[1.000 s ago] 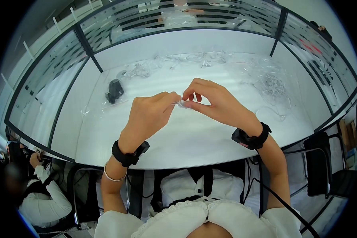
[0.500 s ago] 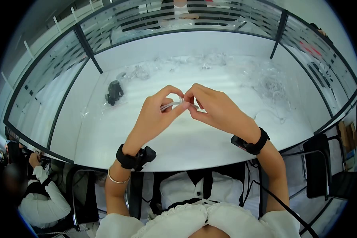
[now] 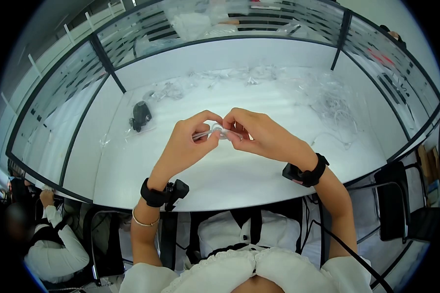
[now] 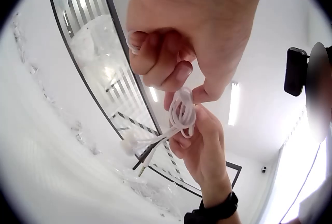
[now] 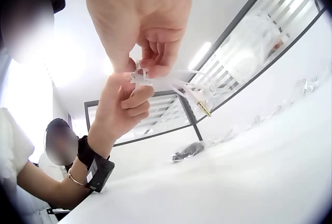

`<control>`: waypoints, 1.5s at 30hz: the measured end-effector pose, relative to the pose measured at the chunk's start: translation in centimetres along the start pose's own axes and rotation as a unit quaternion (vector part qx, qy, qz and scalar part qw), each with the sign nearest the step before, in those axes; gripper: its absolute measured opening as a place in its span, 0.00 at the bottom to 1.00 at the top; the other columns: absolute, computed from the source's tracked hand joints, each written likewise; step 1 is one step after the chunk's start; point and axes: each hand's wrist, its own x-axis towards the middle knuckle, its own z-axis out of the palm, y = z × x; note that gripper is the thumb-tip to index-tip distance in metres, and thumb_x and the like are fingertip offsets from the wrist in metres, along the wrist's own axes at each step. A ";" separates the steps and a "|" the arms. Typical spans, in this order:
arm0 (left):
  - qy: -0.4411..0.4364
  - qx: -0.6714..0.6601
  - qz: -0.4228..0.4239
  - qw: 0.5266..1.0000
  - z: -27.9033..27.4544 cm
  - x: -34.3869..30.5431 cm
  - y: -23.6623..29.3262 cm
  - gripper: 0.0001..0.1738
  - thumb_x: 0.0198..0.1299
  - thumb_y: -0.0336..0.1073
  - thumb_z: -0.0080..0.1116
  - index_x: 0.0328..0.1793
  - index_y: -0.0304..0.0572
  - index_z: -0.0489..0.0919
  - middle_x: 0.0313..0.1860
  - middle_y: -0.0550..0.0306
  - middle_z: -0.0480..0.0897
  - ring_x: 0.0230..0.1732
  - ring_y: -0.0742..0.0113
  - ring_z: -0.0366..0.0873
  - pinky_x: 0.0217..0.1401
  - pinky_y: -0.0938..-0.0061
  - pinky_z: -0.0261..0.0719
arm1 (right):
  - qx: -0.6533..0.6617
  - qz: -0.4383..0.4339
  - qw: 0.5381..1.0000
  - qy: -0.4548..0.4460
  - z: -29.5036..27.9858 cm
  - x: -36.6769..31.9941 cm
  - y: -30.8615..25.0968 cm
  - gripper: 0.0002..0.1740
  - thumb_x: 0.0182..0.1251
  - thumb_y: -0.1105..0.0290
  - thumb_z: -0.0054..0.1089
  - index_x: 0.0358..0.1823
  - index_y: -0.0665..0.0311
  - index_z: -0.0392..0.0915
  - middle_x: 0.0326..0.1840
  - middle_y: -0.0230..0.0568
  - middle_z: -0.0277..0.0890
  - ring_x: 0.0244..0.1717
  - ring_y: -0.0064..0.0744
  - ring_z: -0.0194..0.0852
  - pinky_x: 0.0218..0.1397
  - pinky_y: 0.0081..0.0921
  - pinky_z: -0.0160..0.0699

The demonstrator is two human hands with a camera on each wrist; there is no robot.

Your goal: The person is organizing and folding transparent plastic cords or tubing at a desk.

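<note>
Above the middle of the desk, both hands hold a small coil of white earphone cable (image 3: 218,130) between their fingertips. My left hand (image 3: 178,144) pinches it from the left, and a length of cable runs back through its curled fingers. From the right, my right hand (image 3: 269,134) grips the coil with thumb and fingers, the two hands' fingertips meeting around it. In the left wrist view the cable loops (image 4: 182,114) hang bundled, with loose ends below them. The right wrist view shows a gold audio plug (image 5: 204,108) dangling free.
A black item in a clear bag (image 3: 141,116) lies at the desk's left. Clear bags with white cables (image 3: 335,105) lie on the right, with more along the back. Glass-topped partitions (image 3: 220,53) enclose the desk (image 3: 239,183). Another person (image 3: 58,244) sits at lower left.
The left hand has turned and opened its grip into a rounder pinch, and cable now shows across its fingers. The coil between the fingertips is more visible. Bagged items on the desk have stayed put.
</note>
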 end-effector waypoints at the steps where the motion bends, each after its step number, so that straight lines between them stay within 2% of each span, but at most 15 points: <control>1: -0.010 -0.027 -0.004 1.000 -0.1 0.1 -0.2 0.07 0.59 0.29 0.56 0.43 0.38 0.76 0.14 0.69 0.60 0.19 0.82 0.51 0.23 0.80 0.49 | 0.017 -0.001 1.000 -0.005 0.0 0.0 0.1 0.09 0.64 0.72 0.56 0.41 0.66 0.68 0.30 0.37 0.74 0.28 0.28 0.72 0.31 0.24 0.71; 5: -0.059 -0.098 -0.010 0.993 -0.8 0.1 -0.8 0.05 0.63 0.29 0.52 0.42 0.38 0.74 0.19 0.69 0.71 0.23 0.83 0.58 0.27 0.82 0.53 | 0.109 0.057 0.991 -0.048 -0.2 -0.1 -0.3 0.07 0.66 0.73 0.54 0.42 0.65 0.69 0.30 0.31 0.72 0.29 0.20 0.72 0.31 0.19 0.71; 9: -0.073 -0.155 -0.012 0.985 -0.6 0.3 -1.2 0.03 0.63 0.30 0.51 0.41 0.39 0.72 0.26 0.67 0.76 0.28 0.84 0.64 0.31 0.83 0.58 | 0.125 0.021 0.991 -0.038 -0.1 -0.1 0.8 0.06 0.67 0.72 0.53 0.41 0.65 0.68 0.32 0.31 0.72 0.29 0.18 0.71 0.33 0.19 0.72; 14: -0.097 -0.162 0.002 0.982 -0.8 0.5 -0.7 0.03 0.63 0.29 0.50 0.38 0.42 0.68 0.29 0.69 0.73 0.30 0.84 0.62 0.31 0.84 0.58 | 0.221 0.055 0.973 -0.033 -0.5 -0.1 0.8 0.07 0.70 0.69 0.51 0.41 0.66 0.69 0.32 0.34 0.72 0.30 0.20 0.69 0.32 0.21 0.74; 19: -0.048 -0.204 0.003 0.978 0.6 1.0 -0.8 0.03 0.64 0.31 0.48 0.36 0.44 0.67 0.20 0.72 0.63 0.21 0.84 0.51 0.23 0.82 0.45 | 0.286 0.089 0.954 -0.001 -0.9 0.3 1.2 0.09 0.72 0.67 0.50 0.44 0.64 0.71 0.35 0.29 0.70 0.29 0.17 0.67 0.35 0.17 0.68; 23: 0.028 -0.317 -0.087 0.944 1.1 1.6 -0.9 0.05 0.63 0.34 0.45 0.34 0.48 0.67 0.17 0.74 0.56 0.18 0.85 0.44 0.20 0.80 0.38 | 0.192 0.041 0.973 0.119 -0.5 1.1 2.6 0.16 0.71 0.59 0.51 0.49 0.64 0.73 0.45 0.34 0.74 0.40 0.23 0.69 0.43 0.22 0.69; 26: 0.039 -0.409 -0.117 0.904 1.0 1.9 -1.6 0.11 0.65 0.42 0.44 0.30 0.50 0.64 0.17 0.74 0.53 0.17 0.84 0.44 0.19 0.81 0.39 | 0.148 0.060 0.982 0.104 -0.5 0.7 2.1 0.20 0.70 0.56 0.54 0.52 0.64 0.74 0.47 0.37 0.75 0.48 0.26 0.70 0.54 0.27 0.68; 28: 0.035 -0.443 -0.132 0.886 1.0 2.0 -1.7 0.12 0.65 0.43 0.43 0.30 0.51 0.63 0.17 0.73 0.53 0.17 0.83 0.44 0.19 0.82 0.41 | 0.110 0.058 0.990 0.063 -0.1 0.7 2.5 0.22 0.71 0.54 0.50 0.55 0.63 0.72 0.48 0.35 0.73 0.54 0.25 0.65 0.54 0.25 0.65; 29: 0.033 -0.459 -0.140 0.877 1.0 2.0 -1.9 0.12 0.66 0.44 0.43 0.30 0.51 0.63 0.17 0.73 0.53 0.17 0.83 0.44 0.19 0.82 0.41 | 0.066 0.062 0.993 0.071 0.0 0.6 2.1 0.21 0.70 0.54 0.52 0.53 0.64 0.73 0.47 0.37 0.74 0.50 0.24 0.68 0.53 0.26 0.67; 30: 0.023 -0.466 -0.138 0.874 1.0 2.0 -2.2 0.13 0.69 0.46 0.41 0.34 0.49 0.69 0.17 0.74 0.52 0.17 0.83 0.44 0.20 0.83 0.43 | 0.156 0.101 0.982 0.025 0.0 0.9 1.9 0.19 0.70 0.55 0.53 0.48 0.64 0.75 0.40 0.35 0.75 0.40 0.22 0.70 0.49 0.25 0.68; 32: 0.028 -0.455 -0.147 0.878 1.2 1.9 -1.9 0.14 0.69 0.46 0.41 0.34 0.50 0.69 0.17 0.74 0.52 0.17 0.84 0.44 0.20 0.83 0.43 | 0.190 0.067 0.979 -0.004 0.4 1.0 2.7 0.16 0.70 0.56 0.53 0.42 0.65 0.75 0.32 0.31 0.74 0.33 0.20 0.69 0.46 0.23 0.68; 36: 0.031 -0.400 -0.150 0.904 0.9 1.6 -1.8 0.13 0.69 0.47 0.43 0.38 0.49 0.70 0.17 0.76 0.53 0.17 0.84 0.45 0.20 0.83 0.42 | 0.262 0.147 0.953 -0.024 -0.3 0.7 1.8 0.16 0.72 0.57 0.49 0.37 0.62 0.75 0.21 0.25 0.68 0.25 0.16 0.64 0.34 0.17 0.64; 37: 0.029 -0.372 -0.135 0.918 0.7 1.5 -1.9 0.12 0.68 0.46 0.45 0.39 0.48 0.71 0.17 0.75 0.54 0.17 0.84 0.46 0.20 0.83 0.42 | 0.284 0.118 0.951 -0.027 -0.4 0.8 2.4 0.17 0.72 0.56 0.48 0.35 0.61 0.75 0.17 0.22 0.61 0.20 0.15 0.57 0.28 0.15 0.59; 41: 0.023 -0.194 -0.080 0.977 -0.5 0.8 -0.9 0.09 0.66 0.41 0.53 0.44 0.45 0.72 0.15 0.76 0.59 0.17 0.87 0.50 0.20 0.83 0.43 | 0.246 0.165 0.953 -0.072 -1.5 0.1 1.9 0.19 0.72 0.53 0.48 0.30 0.61 0.75 0.14 0.21 0.53 0.17 0.14 0.48 0.23 0.16 0.52; 45: -0.030 -0.091 -0.066 0.993 -1.3 -0.2 -0.7 0.10 0.62 0.35 0.60 0.46 0.43 0.73 0.14 0.76 0.59 0.18 0.86 0.50 0.23 0.83 0.44 | 0.215 0.190 0.952 -0.109 -3.0 -0.4 1.3 0.18 0.69 0.54 0.50 0.30 0.61 0.78 0.15 0.22 0.53 0.18 0.15 0.50 0.24 0.17 0.50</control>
